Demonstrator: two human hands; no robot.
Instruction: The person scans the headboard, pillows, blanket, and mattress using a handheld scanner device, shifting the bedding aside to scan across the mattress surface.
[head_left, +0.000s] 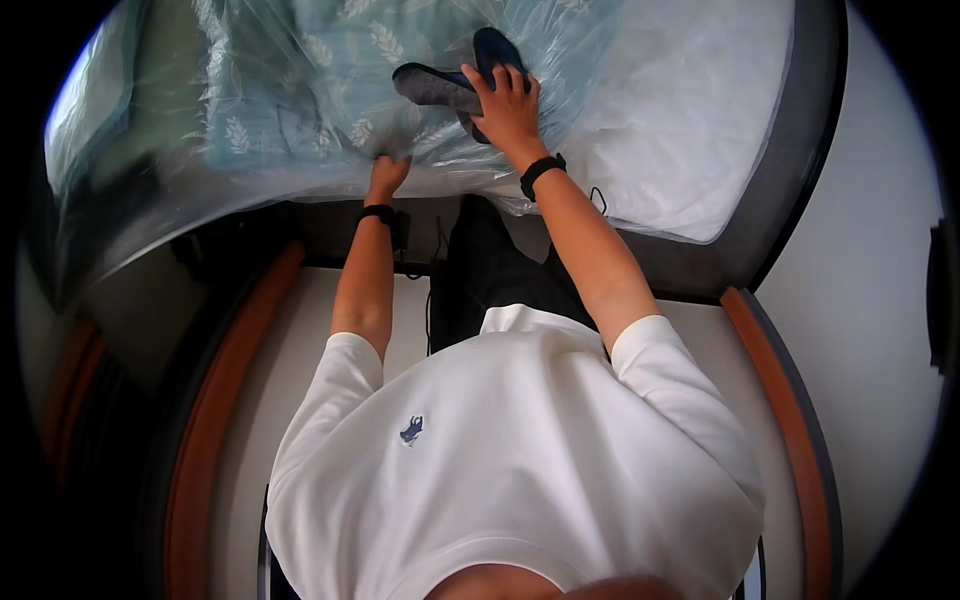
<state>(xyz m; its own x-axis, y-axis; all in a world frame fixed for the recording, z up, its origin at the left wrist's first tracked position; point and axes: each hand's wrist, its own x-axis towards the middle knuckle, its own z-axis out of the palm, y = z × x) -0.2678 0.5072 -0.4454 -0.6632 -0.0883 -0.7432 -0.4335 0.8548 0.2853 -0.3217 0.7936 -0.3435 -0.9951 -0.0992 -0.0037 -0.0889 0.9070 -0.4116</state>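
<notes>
A pair of slippers, navy and grey [438, 88], is up over the bed. My right hand [508, 112] is closed around them, its fingers spread across the navy one [497, 52]. Clear plastic sheeting [300, 190] lies over the bed and its light blue, leaf-patterned cover [340, 80]. Lower and to the left, my left hand [390, 172] is a fist at the near edge of the bed, with the plastic gathered at its fingers. Part of the slippers is hidden behind my right hand.
White bedding [690, 110] under plastic fills the right of the bed, inside a dark grey bed frame [790, 170]. Curved orange-brown wooden edges [235, 390] stand on both sides of me. A thin dark cable [430, 310] hangs near my legs.
</notes>
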